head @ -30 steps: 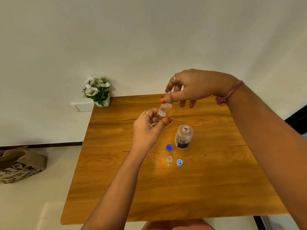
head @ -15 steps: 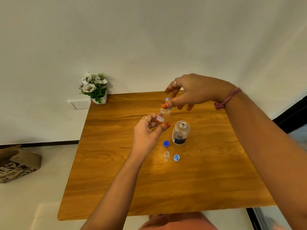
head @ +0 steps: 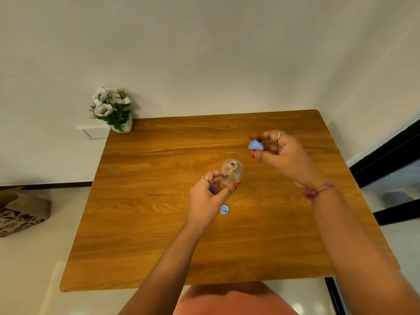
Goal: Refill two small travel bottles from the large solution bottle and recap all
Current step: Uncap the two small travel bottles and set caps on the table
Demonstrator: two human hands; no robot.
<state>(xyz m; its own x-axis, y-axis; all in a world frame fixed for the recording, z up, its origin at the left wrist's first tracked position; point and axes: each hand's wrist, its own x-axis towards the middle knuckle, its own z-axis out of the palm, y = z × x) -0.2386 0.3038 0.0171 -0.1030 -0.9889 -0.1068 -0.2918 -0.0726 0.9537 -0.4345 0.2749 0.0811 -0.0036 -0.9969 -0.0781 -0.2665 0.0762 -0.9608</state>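
Note:
My left hand [head: 208, 197] grips a small clear travel bottle [head: 225, 179] with its neck uncovered, held just above the wooden table [head: 147, 235]. Right behind it, overlapping in view, stands the large solution bottle [head: 238, 172], also uncapped. My right hand [head: 284, 153] is off to the right above the table and pinches a light blue cap [head: 256, 145] between thumb and fingers. Another light blue cap [head: 224, 209] lies on the table beside my left wrist. A dark blue cap [head: 212, 188] peeks out behind my left fingers. The second small bottle is hidden.
A white pot of flowers [head: 118, 112] stands at the table's far left corner against the wall. A wall socket [head: 95, 133] sits beside it. A patterned bag [head: 20, 217] lies on the floor to the left. A dark frame [head: 386, 160] borders the right.
My right hand has pulled the light blue cap off the small bottle and moved away to the right with it. My left hand lowered the bottle. The camera tilted down.

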